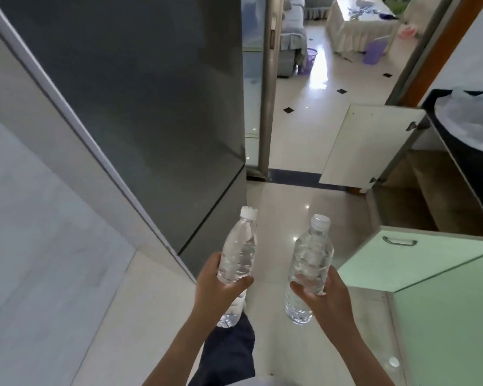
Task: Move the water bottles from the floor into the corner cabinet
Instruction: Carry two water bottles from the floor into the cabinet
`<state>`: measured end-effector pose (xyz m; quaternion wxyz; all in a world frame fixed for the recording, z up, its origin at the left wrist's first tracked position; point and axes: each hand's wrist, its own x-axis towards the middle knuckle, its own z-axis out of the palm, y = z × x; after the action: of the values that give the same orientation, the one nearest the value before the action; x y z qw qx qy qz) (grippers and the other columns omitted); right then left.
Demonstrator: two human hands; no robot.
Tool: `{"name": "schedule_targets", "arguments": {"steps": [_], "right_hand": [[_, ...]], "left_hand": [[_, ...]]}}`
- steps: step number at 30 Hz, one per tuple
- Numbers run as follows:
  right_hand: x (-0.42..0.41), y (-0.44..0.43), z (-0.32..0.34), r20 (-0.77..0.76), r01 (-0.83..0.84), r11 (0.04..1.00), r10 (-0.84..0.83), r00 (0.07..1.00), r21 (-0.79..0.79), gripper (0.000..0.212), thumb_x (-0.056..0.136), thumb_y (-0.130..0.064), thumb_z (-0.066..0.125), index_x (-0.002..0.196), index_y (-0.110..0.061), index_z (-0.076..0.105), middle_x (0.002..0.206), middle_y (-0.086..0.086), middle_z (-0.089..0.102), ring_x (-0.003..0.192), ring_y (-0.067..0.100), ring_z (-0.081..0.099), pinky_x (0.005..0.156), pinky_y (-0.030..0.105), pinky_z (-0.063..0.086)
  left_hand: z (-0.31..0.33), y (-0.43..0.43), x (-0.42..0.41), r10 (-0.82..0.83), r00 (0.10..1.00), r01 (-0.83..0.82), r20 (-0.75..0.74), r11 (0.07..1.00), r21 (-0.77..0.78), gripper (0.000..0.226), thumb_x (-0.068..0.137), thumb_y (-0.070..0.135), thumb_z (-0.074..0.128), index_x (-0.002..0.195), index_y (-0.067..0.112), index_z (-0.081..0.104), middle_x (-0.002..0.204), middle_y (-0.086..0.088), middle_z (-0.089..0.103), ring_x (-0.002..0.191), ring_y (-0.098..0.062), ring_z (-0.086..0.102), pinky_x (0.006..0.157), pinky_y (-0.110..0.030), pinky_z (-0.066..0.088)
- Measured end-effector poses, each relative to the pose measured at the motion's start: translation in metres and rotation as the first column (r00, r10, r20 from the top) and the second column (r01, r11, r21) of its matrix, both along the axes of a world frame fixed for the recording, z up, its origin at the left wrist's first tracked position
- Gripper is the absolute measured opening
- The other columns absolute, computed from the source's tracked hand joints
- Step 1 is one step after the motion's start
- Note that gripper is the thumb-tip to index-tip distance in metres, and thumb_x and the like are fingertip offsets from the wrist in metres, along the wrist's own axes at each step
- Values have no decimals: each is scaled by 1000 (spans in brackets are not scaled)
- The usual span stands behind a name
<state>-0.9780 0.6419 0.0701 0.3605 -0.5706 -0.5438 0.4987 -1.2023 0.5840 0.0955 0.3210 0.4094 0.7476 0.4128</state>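
I carry two clear water bottles with white caps, upright, above the tiled floor. My left hand (216, 288) grips the left bottle (239, 246) around its middle. My right hand (325, 295) grips the right bottle (311, 254) the same way. Ahead on the right stands the corner cabinet (418, 196), dark inside, with its white door (365, 146) swung open toward the doorway. Its shelves show no bottles from here.
A tall grey refrigerator (151, 107) fills the left. A pale green cabinet door (418, 263) with a metal handle stands open at lower right. A black counter with a white plastic bag (469, 118) tops the cabinets. A doorway leads to another room.
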Motion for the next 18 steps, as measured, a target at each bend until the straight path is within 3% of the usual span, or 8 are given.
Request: {"name": "schedule_targets", "arguments": {"steps": [3,5,10,13,18], "right_hand": [[-23,63,-1,-18,89,996,-89,996,-6,50,67,-10,89,109,-18,62,93,-5,74,81,6,71,64,17,52],[-33,99,6,-33,149,989,-149,988,8,48,69,-11,88,107,-20,62,91,-8,74,82,6,71,68,19,53],[-41,180,29,-56,304,952,-302,952,21,54,64,-40,88,106,-22,60,92,-1,72,84,16,72,74,33,59],[-32,227,28,-82,407,913,-406,910,-15,55,62,-33,87,109,-21,61,94,1,74,85,16,73,74,32,59],[-3,312,6,-64,533,843,-537,841,-72,44,66,-13,90,100,-24,63,86,-4,74,79,13,72,64,21,56]], "left_hand": [[-9,81,-28,-77,997,77,7,996,-35,52,48,63,68,84,30,52,74,8,62,64,-2,59,56,-14,46],[-3,136,-41,-138,990,139,5,990,-35,55,49,65,71,87,31,52,79,7,63,69,-7,63,61,-23,53],[20,276,-48,-271,957,276,103,960,-36,43,64,20,90,93,22,58,86,-3,69,74,-19,68,60,-29,54],[21,347,-34,-337,932,343,134,939,-26,42,63,20,89,92,25,59,83,0,69,73,-19,69,63,-35,56],[3,444,7,-441,881,454,173,890,-40,41,63,20,90,92,27,62,81,3,71,74,-16,70,63,-32,57]]}}
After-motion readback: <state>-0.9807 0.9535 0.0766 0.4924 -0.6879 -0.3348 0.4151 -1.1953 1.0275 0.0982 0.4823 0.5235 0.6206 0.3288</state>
